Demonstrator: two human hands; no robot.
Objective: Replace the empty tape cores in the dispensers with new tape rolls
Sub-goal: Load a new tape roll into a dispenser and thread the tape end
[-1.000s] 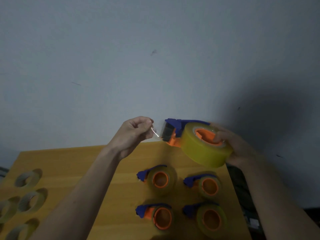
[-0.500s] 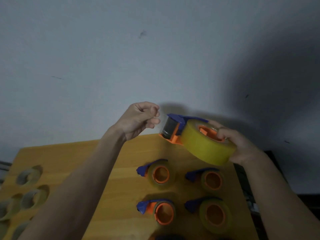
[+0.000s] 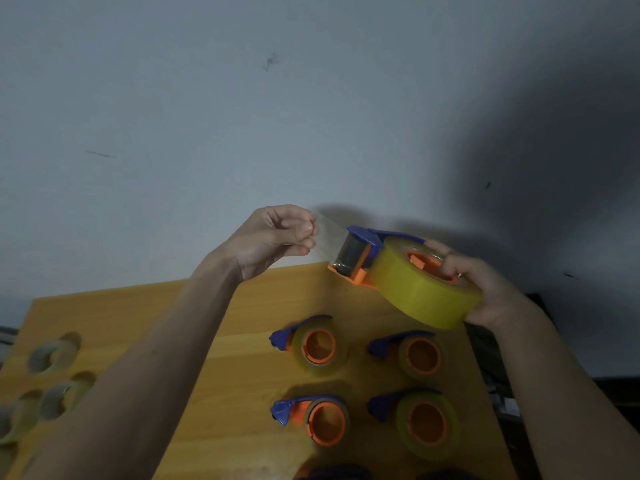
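Dim, grainy, bluish overall. Broad soft shadow over the pale grey wall [image 3: 554,168] at upper right. Wide-angle bending along the orange-brown wooden surface [image 3: 259,306] edges. Slightly soft focus throughout, murkiest at lower corners.

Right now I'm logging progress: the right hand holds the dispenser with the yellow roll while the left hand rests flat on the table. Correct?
Not quite. In the head view the left hand is raised, pinching the clear tape end pulled from the dispenser. The right hand does hold the yellow roll.

We see a wooden surface [image 3: 242,317] — four loaded dispensers [image 3: 311,344] lie right of centre, empty cores [image 3: 52,355] at its left edge.
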